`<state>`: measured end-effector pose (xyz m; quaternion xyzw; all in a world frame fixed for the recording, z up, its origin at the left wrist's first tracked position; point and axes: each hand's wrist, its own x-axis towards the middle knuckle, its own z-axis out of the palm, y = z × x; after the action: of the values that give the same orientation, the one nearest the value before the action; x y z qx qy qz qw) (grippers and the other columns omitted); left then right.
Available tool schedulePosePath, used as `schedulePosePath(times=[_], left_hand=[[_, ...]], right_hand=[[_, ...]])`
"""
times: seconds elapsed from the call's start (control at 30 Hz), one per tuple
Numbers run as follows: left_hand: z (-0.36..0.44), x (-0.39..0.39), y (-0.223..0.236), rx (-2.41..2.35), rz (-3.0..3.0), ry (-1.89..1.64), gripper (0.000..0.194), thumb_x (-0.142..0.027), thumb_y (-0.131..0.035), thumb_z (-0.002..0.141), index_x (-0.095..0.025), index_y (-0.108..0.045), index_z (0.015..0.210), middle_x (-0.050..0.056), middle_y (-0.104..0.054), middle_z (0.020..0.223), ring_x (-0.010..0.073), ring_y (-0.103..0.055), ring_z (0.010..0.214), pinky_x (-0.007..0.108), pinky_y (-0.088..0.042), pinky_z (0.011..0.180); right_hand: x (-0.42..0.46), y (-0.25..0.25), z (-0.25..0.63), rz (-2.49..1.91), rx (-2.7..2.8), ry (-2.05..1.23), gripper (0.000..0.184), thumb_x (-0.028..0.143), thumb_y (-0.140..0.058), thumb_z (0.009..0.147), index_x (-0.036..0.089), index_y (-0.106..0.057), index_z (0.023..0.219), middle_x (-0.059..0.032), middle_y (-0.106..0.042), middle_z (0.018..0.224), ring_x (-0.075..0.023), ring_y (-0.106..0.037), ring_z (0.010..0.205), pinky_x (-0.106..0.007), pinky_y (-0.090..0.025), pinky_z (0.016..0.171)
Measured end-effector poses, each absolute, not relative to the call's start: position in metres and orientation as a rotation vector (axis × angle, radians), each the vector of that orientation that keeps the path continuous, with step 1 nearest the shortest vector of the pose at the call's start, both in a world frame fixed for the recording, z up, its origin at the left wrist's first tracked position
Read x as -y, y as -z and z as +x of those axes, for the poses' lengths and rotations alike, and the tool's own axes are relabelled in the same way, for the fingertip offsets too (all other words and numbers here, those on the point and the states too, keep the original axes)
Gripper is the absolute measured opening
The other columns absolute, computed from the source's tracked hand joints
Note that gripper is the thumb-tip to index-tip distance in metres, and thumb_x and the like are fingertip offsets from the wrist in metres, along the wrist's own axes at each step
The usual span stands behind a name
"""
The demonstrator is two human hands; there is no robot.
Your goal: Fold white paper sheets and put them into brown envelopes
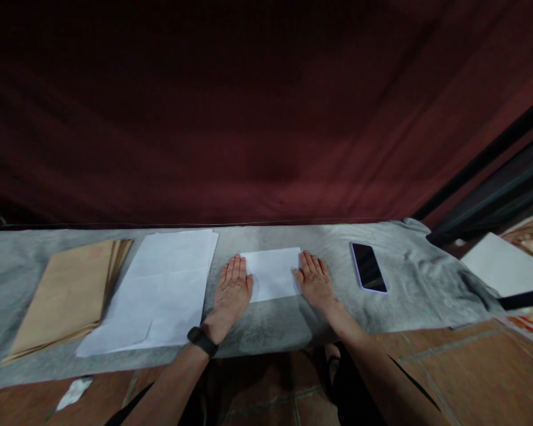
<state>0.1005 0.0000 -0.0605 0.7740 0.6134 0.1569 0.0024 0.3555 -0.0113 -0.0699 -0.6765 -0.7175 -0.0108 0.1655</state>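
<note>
A small white sheet of paper [273, 274], perhaps folded, lies flat on the grey cloth in front of me. My left hand [234, 284] rests palm down at its left edge, fingers stretched out and pointing away from me. At the right edge my right hand [313, 278] lies flat in the same way, its thumb at the paper's border. Both hands touch the paper and neither grips anything. To the left of my left hand is a stack of larger white sheets [164, 284], with a crease across the top one.
Brown paper envelopes [71, 290] lie in a pile at the far left. A phone in a pale purple case [368, 267] sits right of my right hand. Grey cloth [408, 284] covers the surface; a dark red curtain [266, 148] hangs behind. A white scrap [74, 393] is on the tiled floor.
</note>
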Motion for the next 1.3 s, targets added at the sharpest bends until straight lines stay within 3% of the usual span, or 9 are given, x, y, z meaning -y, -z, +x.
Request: schedulePosePath(times=[0.1, 0.37, 0.8, 1.07, 1.3], left_hand=[[0.113, 0.004, 0.055, -1.909, 2.471, -0.533, 0.061, -0.028, -0.031, 0.098, 0.002, -0.036, 0.150, 0.025, -0.033, 0.159, 0.0304, -0.024, 0.152, 0.049, -0.020, 0.125], [0.164, 0.004, 0.065, -1.600, 2.588, -0.501, 0.063, -0.017, -0.027, 0.096, -0.006, -0.021, 0.158, 0.019, -0.034, 0.161, 0.0255, -0.022, 0.153, 0.051, -0.023, 0.125], [0.126, -0.008, 0.067, -1.816, 2.484, -0.478, 0.059, -0.028, -0.028, 0.099, -0.001, -0.035, 0.152, 0.021, -0.036, 0.159, 0.0268, -0.025, 0.152, 0.046, -0.022, 0.125], [0.110, -0.005, 0.066, -1.873, 2.451, -0.523, 0.059, -0.031, -0.031, 0.099, -0.005, -0.037, 0.152, 0.018, -0.039, 0.158, 0.0263, -0.030, 0.150, 0.045, -0.024, 0.124], [0.100, -0.002, 0.059, -1.988, 2.481, -0.345, 0.060, -0.030, -0.029, 0.099, 0.002, -0.040, 0.148, 0.022, -0.037, 0.158, 0.0298, -0.033, 0.149, 0.045, -0.025, 0.123]], right_hand=[[0.011, 0.066, 0.352, -1.922, 1.996, 0.053, 0.056, 0.037, -0.033, 0.104, 0.008, -0.041, 0.153, -0.0173, -0.040, 0.157, -0.0325, -0.035, 0.147, -0.054, -0.023, 0.121], [0.005, 0.062, 0.305, -1.640, 2.207, -0.157, 0.054, 0.036, -0.022, 0.107, 0.013, -0.041, 0.153, -0.0098, -0.040, 0.159, -0.0222, -0.033, 0.148, -0.045, -0.027, 0.122], [0.002, 0.071, 0.329, -1.815, 2.180, 0.000, 0.056, 0.042, -0.030, 0.107, 0.014, -0.037, 0.155, -0.0120, -0.036, 0.160, -0.0295, -0.035, 0.147, -0.051, -0.023, 0.121], [0.005, 0.074, 0.358, -1.917, 2.148, 0.083, 0.058, 0.043, -0.031, 0.106, 0.012, -0.037, 0.155, -0.0125, -0.036, 0.160, -0.0309, -0.036, 0.146, -0.051, -0.021, 0.120], [0.011, 0.063, 0.374, -2.019, 2.127, 0.153, 0.053, 0.037, -0.033, 0.105, 0.012, -0.043, 0.151, -0.0147, -0.042, 0.157, -0.0301, -0.038, 0.144, -0.049, -0.023, 0.118]])
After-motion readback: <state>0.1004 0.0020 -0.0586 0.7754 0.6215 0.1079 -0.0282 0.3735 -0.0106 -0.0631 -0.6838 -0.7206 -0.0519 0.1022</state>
